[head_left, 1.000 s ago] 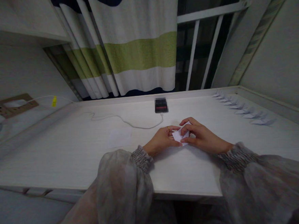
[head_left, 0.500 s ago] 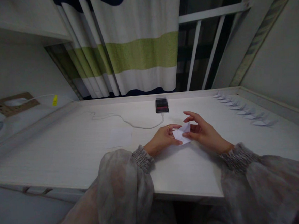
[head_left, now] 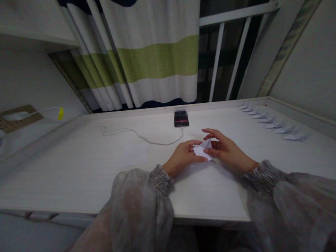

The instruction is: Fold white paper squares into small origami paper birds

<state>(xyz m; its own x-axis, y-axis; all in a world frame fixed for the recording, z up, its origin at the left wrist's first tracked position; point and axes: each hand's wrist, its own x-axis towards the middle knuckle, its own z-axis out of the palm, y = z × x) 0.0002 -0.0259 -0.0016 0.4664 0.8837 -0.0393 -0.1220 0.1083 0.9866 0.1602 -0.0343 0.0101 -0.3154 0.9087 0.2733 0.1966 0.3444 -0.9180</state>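
A small folded piece of white paper (head_left: 202, 149) is held just above the desk, between both hands. My left hand (head_left: 184, 155), with a ring on one finger, pinches its left side, thumb along the lower edge. On the right side, my right hand (head_left: 225, 149) grips the paper between thumb and fingers, its index finger raised and curved over the top. A pointed flap stands up near the right fingers. Part of the paper is hidden behind the fingers.
A flat white sheet (head_left: 134, 155) lies left of my hands. Beyond them a phone (head_left: 181, 119) is plugged into a white cable (head_left: 157, 143). Several folded paper figures (head_left: 274, 125) stand in a row at the right. A power strip (head_left: 17, 117) is at the far left.
My right hand has shifted slightly left, its fingers closer over the paper. My left thumb reaches a little further along the lower edge. Both hands keep hold of the paper.
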